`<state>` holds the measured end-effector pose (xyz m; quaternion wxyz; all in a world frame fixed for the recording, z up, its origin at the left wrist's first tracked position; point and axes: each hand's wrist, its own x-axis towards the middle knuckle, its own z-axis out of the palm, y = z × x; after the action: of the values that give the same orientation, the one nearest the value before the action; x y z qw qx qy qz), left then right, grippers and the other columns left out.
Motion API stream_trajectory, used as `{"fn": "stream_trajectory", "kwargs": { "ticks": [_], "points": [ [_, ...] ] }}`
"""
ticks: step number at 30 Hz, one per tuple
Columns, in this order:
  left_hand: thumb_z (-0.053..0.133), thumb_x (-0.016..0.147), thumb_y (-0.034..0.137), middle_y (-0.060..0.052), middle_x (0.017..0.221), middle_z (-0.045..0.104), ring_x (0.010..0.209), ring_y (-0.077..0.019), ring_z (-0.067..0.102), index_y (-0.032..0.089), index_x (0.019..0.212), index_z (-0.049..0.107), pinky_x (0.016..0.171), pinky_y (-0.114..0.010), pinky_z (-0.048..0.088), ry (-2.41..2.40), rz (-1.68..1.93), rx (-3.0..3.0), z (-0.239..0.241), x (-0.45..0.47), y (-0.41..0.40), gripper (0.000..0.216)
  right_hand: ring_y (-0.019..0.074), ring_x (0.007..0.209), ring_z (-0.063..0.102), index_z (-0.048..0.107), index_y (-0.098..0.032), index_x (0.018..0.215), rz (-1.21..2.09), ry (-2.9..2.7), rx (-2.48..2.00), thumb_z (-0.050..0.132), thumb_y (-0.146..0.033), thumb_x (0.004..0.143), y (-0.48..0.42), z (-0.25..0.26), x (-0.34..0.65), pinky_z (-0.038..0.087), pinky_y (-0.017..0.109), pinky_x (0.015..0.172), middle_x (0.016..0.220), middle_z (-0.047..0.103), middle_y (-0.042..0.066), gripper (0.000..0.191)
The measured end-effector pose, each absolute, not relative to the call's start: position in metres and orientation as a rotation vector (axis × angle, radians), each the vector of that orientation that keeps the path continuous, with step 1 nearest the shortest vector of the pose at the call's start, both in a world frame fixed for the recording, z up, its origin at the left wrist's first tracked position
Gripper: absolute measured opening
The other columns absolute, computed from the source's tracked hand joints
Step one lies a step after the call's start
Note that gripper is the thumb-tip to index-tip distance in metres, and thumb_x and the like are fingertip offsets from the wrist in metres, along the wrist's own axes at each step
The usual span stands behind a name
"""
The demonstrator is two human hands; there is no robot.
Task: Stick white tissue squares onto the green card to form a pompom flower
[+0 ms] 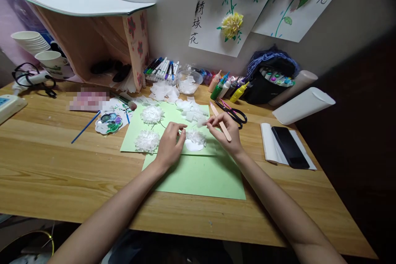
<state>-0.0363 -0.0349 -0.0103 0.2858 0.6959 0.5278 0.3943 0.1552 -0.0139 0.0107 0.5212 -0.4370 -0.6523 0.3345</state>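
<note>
My left hand (170, 142) rests on the light green paper (201, 177), fingers curled and pressed beside a half-built white tissue flower (195, 138). My right hand (225, 130) is closed in a pinch on a small white tissue piece (201, 121) held just above that flower, and a wooden stick (220, 121) lies under its fingers. Two finished white tissue flowers (152, 114) (147, 141) sit on the upper green sheet to the left. A heap of loose white tissue pieces (191, 109) lies just behind the hands.
Black-handled scissors (233, 112) lie behind my right hand. Paint bottles (225, 86), a marker bag (272, 78), a clear bowl (189, 81) and a row of markers (162, 70) line the wall. A phone (289, 146) lies on a booklet at right. Paint palette (109, 123) and brush (85, 127) at left.
</note>
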Motion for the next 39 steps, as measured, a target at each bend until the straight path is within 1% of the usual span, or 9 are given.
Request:
{"fn": "stream_trajectory", "kwargs": {
  "ticks": [4,10,12,16,23,31,34,35,39],
  "points": [
    [0.034,0.096,0.035,-0.005,0.102,0.057,0.101,-0.0182,0.050,0.021,0.109,0.058,0.089,-0.033,0.039,1.226,0.949,1.943,-0.001,-0.035,-0.043,0.031,0.0156,0.075,0.063,0.045,-0.021,0.076,1.070,-1.651,-0.999,0.063,-0.023,0.081,-0.039,0.008,0.161,0.048,0.031,0.070,0.081,0.060,0.002,0.019],
    [0.046,0.090,0.042,-0.001,0.081,0.061,0.077,-0.0157,0.052,0.019,0.079,0.059,0.072,-0.030,0.041,1.129,0.736,1.862,0.002,-0.031,-0.049,0.029,0.0153,0.076,0.060,0.045,-0.021,0.075,1.060,-1.739,-1.036,0.062,-0.020,0.081,-0.054,-0.006,0.168,0.047,0.031,0.072,0.081,0.060,0.002,0.018],
    [0.049,0.087,0.044,-0.001,0.082,0.063,0.073,-0.0148,0.052,0.019,0.081,0.060,0.067,-0.028,0.040,1.131,0.704,1.784,0.002,-0.030,-0.049,0.028,0.0149,0.076,0.059,0.045,-0.021,0.075,1.070,-1.760,-1.017,0.061,-0.018,0.081,-0.057,-0.008,0.169,0.047,0.031,0.072,0.082,0.060,0.003,0.017],
    [0.058,0.080,0.045,-0.002,0.096,0.066,0.074,-0.0136,0.053,0.021,0.099,0.064,0.066,-0.027,0.041,1.133,0.678,1.668,0.007,-0.030,-0.049,0.031,0.0152,0.077,0.059,0.045,-0.021,0.073,1.096,-1.801,-0.916,0.060,-0.016,0.080,-0.060,-0.009,0.169,0.048,0.032,0.073,0.082,0.062,0.003,0.018],
    [0.060,0.078,0.036,0.000,0.066,0.061,0.056,-0.0099,0.045,0.015,0.077,0.067,0.052,-0.023,0.032,1.183,0.563,1.512,0.009,-0.032,-0.050,0.022,0.0150,0.076,0.061,0.047,-0.021,0.073,1.070,-1.779,-0.992,0.061,-0.016,0.079,-0.062,-0.010,0.167,0.049,0.033,0.072,0.083,0.063,0.003,0.016],
    [0.061,0.078,0.034,-0.002,0.077,0.069,0.067,-0.0150,0.057,0.020,0.075,0.068,0.063,-0.028,0.040,1.368,0.625,1.569,-0.001,-0.037,-0.049,0.016,0.0160,0.078,0.060,0.048,-0.022,0.079,0.915,-1.636,-1.051,0.059,-0.015,0.080,-0.066,-0.024,0.156,0.048,0.032,0.073,0.082,0.060,0.002,0.014],
    [0.062,0.078,0.032,0.000,0.079,0.069,0.069,-0.0158,0.057,0.022,0.076,0.069,0.065,-0.029,0.041,1.435,0.653,1.663,-0.002,-0.036,-0.049,0.013,0.0170,0.078,0.058,0.052,-0.023,0.084,0.820,-1.587,-1.040,0.055,-0.022,0.085,-0.069,-0.027,0.155,0.047,0.033,0.073,0.083,0.059,0.002,0.003],
    [0.061,0.079,0.031,0.000,0.079,0.069,0.070,-0.0157,0.057,0.022,0.076,0.068,0.065,-0.029,0.041,1.451,0.664,1.701,-0.003,-0.034,-0.049,0.012,0.0173,0.076,0.057,0.054,-0.023,0.087,0.788,-1.572,-1.030,0.051,-0.026,0.088,-0.071,-0.028,0.156,0.047,0.034,0.072,0.082,0.059,0.003,0.004],
    [0.060,0.081,0.027,0.000,0.079,0.067,0.071,-0.0154,0.055,0.022,0.078,0.066,0.064,-0.028,0.039,1.499,0.707,1.841,-0.007,-0.027,-0.048,0.009,0.0180,0.067,0.055,0.063,-0.023,0.087,0.637,-1.643,-0.998,0.029,-0.033,0.095,-0.077,-0.027,0.159,0.044,0.034,0.061,0.073,0.059,0.004,0.036]
  ]
}}
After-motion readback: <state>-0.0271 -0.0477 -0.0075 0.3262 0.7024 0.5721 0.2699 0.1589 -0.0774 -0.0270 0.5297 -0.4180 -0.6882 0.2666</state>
